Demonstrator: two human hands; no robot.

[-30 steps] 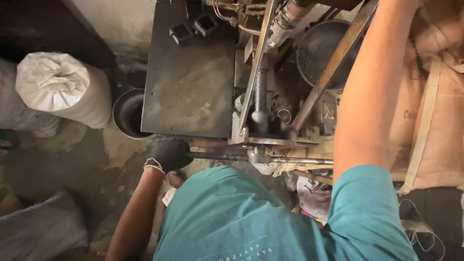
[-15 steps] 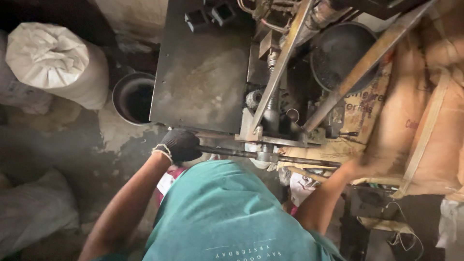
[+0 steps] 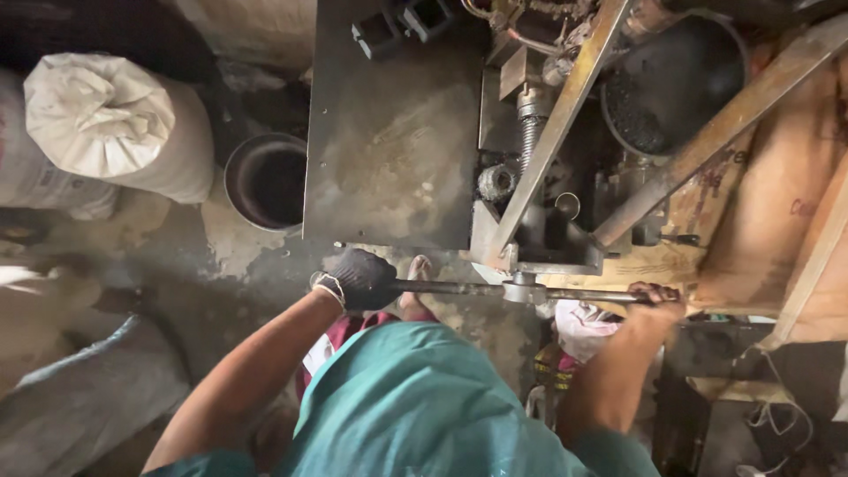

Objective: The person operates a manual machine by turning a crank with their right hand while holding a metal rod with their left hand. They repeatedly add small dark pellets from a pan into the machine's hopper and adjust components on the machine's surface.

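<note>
Left hand (image 3: 362, 279) and right hand (image 3: 652, 300) grip opposite ends of metal bar (image 3: 530, 291); right seemingly clenched.

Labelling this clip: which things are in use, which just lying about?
In use: left hand in black glove and right hand, both gripping bar on press.
Lying about: sack, bucket, metal table, pan.

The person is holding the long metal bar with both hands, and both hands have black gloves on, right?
Not quite. Both hands do grip the metal bar, but only the left hand wears a black glove. The right hand is bare, as the head view shows.
</note>
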